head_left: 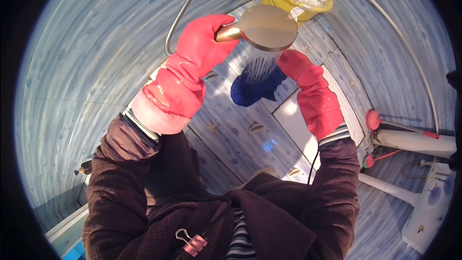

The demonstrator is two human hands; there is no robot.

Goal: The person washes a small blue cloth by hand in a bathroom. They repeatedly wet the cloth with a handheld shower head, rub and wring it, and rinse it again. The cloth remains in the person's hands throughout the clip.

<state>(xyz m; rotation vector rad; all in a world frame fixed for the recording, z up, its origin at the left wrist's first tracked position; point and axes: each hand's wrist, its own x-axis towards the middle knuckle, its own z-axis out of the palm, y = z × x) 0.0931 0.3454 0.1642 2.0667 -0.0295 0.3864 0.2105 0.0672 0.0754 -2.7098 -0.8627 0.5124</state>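
Note:
My left hand [199, 38], in a long pink rubber glove, is closed round the handle of a shower head [270, 26]. The head has a wide round plate, and thin streams of water [262, 63] fall from it onto a dark blue cloth [255, 86]. My right hand [296, 63], in a matching wet glove, grips the cloth at its right upper side. The shower head and the spray hide most of the right fingers. What the cloth is exactly cannot be made out.
A yellow bin [288, 7] full of white waste stands at the far wall. To the right are a red plunger [373, 119], a white pipe [414, 143] and a white cistern [430, 207]. A metal shower hose [185, 9] hangs on the left. Blue tiles cover floor and walls.

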